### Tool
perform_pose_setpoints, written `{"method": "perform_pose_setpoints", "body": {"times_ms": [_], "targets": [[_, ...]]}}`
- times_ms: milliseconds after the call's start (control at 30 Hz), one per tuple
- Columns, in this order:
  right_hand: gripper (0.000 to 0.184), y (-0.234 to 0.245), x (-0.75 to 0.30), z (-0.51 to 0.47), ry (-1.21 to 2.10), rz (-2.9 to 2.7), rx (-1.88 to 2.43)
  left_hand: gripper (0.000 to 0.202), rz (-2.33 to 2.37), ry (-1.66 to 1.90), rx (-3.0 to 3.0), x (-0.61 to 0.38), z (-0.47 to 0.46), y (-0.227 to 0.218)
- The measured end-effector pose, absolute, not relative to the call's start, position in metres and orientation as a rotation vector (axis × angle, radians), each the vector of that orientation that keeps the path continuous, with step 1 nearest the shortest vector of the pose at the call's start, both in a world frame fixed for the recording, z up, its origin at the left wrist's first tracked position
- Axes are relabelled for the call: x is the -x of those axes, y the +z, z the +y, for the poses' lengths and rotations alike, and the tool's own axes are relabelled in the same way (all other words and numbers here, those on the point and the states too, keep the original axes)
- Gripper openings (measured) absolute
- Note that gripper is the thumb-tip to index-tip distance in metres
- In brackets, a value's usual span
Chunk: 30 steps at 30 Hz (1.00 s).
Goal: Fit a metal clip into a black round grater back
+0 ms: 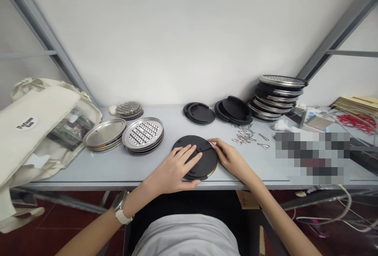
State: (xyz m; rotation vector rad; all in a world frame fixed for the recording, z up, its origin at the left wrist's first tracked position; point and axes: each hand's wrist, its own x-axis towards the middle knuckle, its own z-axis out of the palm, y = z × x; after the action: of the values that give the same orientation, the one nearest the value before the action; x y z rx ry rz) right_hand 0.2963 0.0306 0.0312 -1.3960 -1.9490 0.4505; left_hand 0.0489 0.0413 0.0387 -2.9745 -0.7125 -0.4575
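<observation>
A black round plastic lid [211, 161] lies near the table's front edge, with a raised catch and slot on its upper face. My left hand [180, 167] rests on it, fingers spread flat across the top and thumb by the near rim. At the lid's upper right rim, my right hand [226, 153] has thumb and forefinger pinched together. A small shiny metal piece shows at those fingertips, mostly hidden. Several small metal hanging loops [245, 135] lie in a loose heap to the right, beyond my right hand.
Round metal grater plates [144, 133] and plain metal discs [104, 132] are stacked at left; smaller graters [129, 108] sit behind. More black lids [201, 113] and black rings [236, 109] lie at the back. A tall leaning stack [277, 96] stands right. A canvas bag [50, 118] overhangs the left end.
</observation>
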Motion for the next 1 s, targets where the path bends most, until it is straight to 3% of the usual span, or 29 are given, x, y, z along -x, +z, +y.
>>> {"method": "perform_pose_setpoints", "body": {"times_ms": [500,1000], "targets": [[0.035,0.0255,-0.2971,0.034,0.428,-1.947,1.367,0.072,-0.707,-0.498,2.98,-0.0488,0.0416,0.0385],[0.029,0.0279,-0.2981,0.033,0.463,-1.95,1.382,0.072,-0.712,-0.513,2.976,-0.0492,0.0411,0.039]]}}
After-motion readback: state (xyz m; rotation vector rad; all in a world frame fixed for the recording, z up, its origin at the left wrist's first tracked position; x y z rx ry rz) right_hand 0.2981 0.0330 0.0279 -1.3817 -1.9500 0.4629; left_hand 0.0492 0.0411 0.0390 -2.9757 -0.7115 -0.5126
